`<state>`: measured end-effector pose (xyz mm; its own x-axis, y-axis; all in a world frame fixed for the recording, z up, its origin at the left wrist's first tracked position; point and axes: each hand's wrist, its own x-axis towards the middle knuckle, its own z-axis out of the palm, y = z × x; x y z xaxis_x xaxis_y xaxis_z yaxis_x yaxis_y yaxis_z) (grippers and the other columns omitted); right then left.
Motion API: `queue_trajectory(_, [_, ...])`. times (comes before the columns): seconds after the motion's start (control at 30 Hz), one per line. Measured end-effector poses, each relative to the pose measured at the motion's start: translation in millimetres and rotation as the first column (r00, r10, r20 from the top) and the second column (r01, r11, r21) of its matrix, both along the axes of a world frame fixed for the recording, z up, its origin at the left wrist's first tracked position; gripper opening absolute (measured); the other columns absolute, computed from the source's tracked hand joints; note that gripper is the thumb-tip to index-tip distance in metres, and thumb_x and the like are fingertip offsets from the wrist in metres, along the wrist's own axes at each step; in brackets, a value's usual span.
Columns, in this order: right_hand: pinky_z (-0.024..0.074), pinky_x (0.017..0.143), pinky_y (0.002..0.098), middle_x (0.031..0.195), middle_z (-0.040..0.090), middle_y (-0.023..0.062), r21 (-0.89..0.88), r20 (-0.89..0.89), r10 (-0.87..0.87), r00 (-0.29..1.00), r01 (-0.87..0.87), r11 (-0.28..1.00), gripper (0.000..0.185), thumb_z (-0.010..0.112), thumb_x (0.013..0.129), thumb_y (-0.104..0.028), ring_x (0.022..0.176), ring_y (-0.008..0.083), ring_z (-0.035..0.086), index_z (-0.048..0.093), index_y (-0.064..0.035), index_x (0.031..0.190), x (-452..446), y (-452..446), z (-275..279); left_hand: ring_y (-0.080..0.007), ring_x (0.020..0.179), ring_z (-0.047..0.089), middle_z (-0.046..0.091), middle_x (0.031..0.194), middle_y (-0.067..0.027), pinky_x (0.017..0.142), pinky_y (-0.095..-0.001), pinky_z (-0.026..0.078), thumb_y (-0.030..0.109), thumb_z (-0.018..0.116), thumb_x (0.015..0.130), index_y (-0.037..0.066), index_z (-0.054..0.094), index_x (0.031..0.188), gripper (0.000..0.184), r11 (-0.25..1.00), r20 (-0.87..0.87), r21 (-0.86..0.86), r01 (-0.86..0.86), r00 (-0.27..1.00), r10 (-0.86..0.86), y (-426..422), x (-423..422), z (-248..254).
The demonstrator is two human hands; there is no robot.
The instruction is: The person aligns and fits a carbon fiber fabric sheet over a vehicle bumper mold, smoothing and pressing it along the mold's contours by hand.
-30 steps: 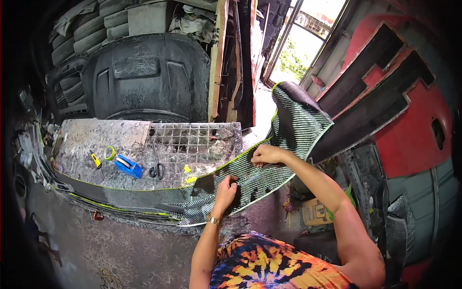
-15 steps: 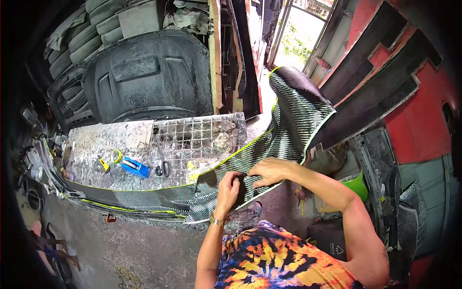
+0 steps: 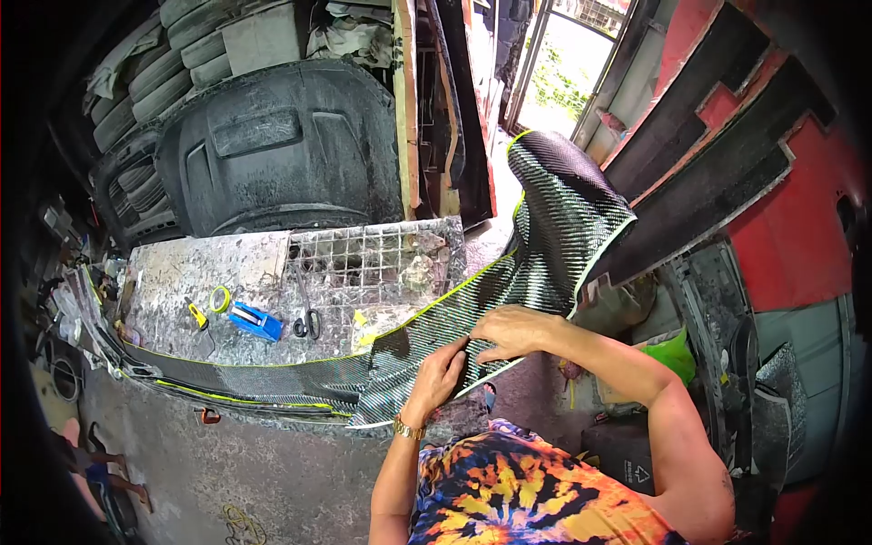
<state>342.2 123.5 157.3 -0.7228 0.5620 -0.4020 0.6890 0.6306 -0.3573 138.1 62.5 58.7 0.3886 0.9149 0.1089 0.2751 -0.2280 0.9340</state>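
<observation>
With the left hand and right hand close together on the patterned cloth at centre frame, either grip's pinch impossible to tell, light, even pressure should best avoid skewing it.

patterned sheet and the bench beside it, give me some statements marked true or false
1. The left hand and right hand are at the patterned sheet. True.
2. The hands are at opposite ends of it. False: they are close together.
3. Scissors and a blue dispenser lie on the bench. True.
4. In the picture, the scissors lie left of the dispenser. False: right.
5. The left wrist is bare. False: it wears a gold-coloured band.
</observation>
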Motion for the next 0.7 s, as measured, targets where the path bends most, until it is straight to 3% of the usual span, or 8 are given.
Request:
queue_trajectory(0.07, [0.0494,0.089,0.0465,0.103,0.068,0.0186,0.122,-0.104,0.052,0.993,-0.039,0.992,0.046,0.068,0.086,-0.040,0.103,0.0365,0.063,0.065,0.0013,0.106,2,-1,-5,-0.0388,0.108,0.065,0.067,0.116,-0.0239,0.093,-0.0415,0.050,0.018,0.053,0.098,-0.003,0.061,0.127,0.036,1.000,0.000,-0.021,0.003,1.000,-0.003,0,-1,3])
queue_trajectory(0.3, [0.0472,0.092,0.0456,0.108,0.069,0.0154,0.209,-0.010,0.085,0.996,-0.082,0.975,0.053,0.068,0.086,-0.045,0.105,0.0331,0.063,0.064,-0.0002,0.115,13,-10,-11,-0.0367,0.113,0.063,0.064,0.126,-0.0212,0.098,-0.0393,0.049,0.017,0.058,0.096,0.000,0.060,0.130,0.038,0.996,-0.003,0.086,-0.011,1.000,0.011,-3,-1,-4])
queue_trajectory(0.4, [0.0466,0.094,0.0453,0.110,0.069,0.0166,0.208,-0.012,0.103,0.995,-0.098,0.973,0.058,0.068,0.086,-0.046,0.107,0.0330,0.063,0.063,-0.0001,0.120,14,-11,-12,-0.0386,0.123,0.057,0.059,0.133,-0.0234,0.105,-0.0433,0.044,0.027,0.067,0.091,-0.001,0.056,0.134,0.052,0.981,-0.096,0.191,0.014,0.995,0.004,-10,-2,-1])
queue_trajectory(0.47, [0.0472,0.091,0.0467,0.102,0.070,0.0169,0.246,-0.123,0.096,0.988,-0.063,0.967,0.053,0.068,0.084,-0.048,0.102,0.0338,0.064,0.065,-0.0010,0.109,17,-10,-16,-0.0380,0.129,0.052,0.053,0.140,-0.0238,0.109,-0.0447,0.040,0.036,0.073,0.086,-0.003,0.047,0.142,0.073,0.978,-0.150,0.195,0.077,0.988,-0.048,-15,-3,1])
queue_trajectory(0.57, [0.0455,0.094,0.0452,0.107,0.069,0.0164,0.263,-0.104,0.118,0.988,-0.087,0.961,0.064,0.068,0.082,-0.055,0.107,0.0321,0.063,0.064,0.0005,0.115,18,-12,-15,-0.0372,0.134,0.047,0.047,0.146,-0.0241,0.111,-0.0452,0.037,0.037,0.074,0.085,-0.003,0.039,0.147,0.081,0.969,-0.246,0.232,0.085,0.969,-0.027,-26,-5,12])
queue_trajectory(0.63, [0.0422,0.100,0.0442,0.117,0.066,0.0167,0.249,-0.050,0.123,0.991,-0.107,0.963,0.081,0.068,0.079,-0.064,0.115,0.0304,0.059,0.060,0.0026,0.126,17,-14,-10,-0.0364,0.138,0.042,0.041,0.150,-0.0236,0.114,-0.0457,0.033,0.031,0.075,0.081,-0.003,0.033,0.150,0.088,0.946,-0.343,0.301,0.122,0.939,-0.011,-30,-5,13])
queue_trajectory(0.7, [0.0411,0.102,0.0441,0.121,0.065,0.0170,0.287,-0.055,0.170,0.984,-0.148,0.946,0.085,0.067,0.079,-0.066,0.118,0.0303,0.058,0.058,0.0028,0.128,17,-19,-9,-0.0365,0.139,0.041,0.041,0.151,-0.0236,0.115,-0.0457,0.032,0.025,0.072,0.080,-0.003,0.032,0.150,0.086,0.947,-0.371,0.293,0.128,0.929,-0.010,-33,-8,11])
